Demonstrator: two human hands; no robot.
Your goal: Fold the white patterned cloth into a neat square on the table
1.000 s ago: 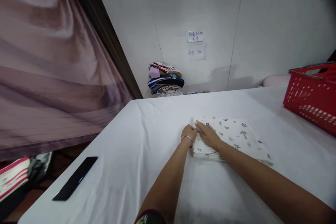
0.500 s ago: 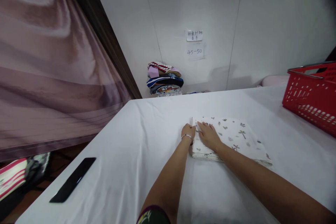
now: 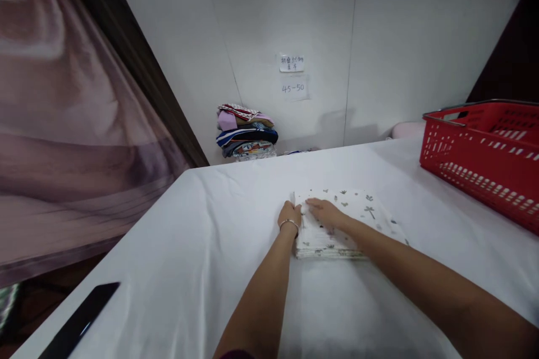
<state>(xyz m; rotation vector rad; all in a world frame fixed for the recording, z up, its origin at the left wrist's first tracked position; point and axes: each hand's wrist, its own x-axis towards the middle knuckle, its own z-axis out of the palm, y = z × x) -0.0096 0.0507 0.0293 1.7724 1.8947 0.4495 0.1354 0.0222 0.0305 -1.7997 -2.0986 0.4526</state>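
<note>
A folded white cloth [image 3: 362, 213] printed with small grey and dark motifs lies in the middle of a white-covered table [image 3: 236, 269]. My left hand [image 3: 289, 215], with a bracelet at the wrist, is curled against the cloth's left edge, fingers pinched on its far left corner. My right hand [image 3: 324, 212] lies flat on top of the cloth near that same corner, fingers stretched out and pressing down.
A red plastic basket [image 3: 484, 157] stands on the table at the right. A stack of folded clothes [image 3: 246, 132] sits beyond the far edge by the white wall. A black flat object [image 3: 80, 321] lies near the front left edge. A mauve curtain [image 3: 63, 123] hangs left.
Both hands stay on the cloth's left corner. The camera has swung right and slightly down, so the cloth, basket and clothes stack sit further left in the picture.
</note>
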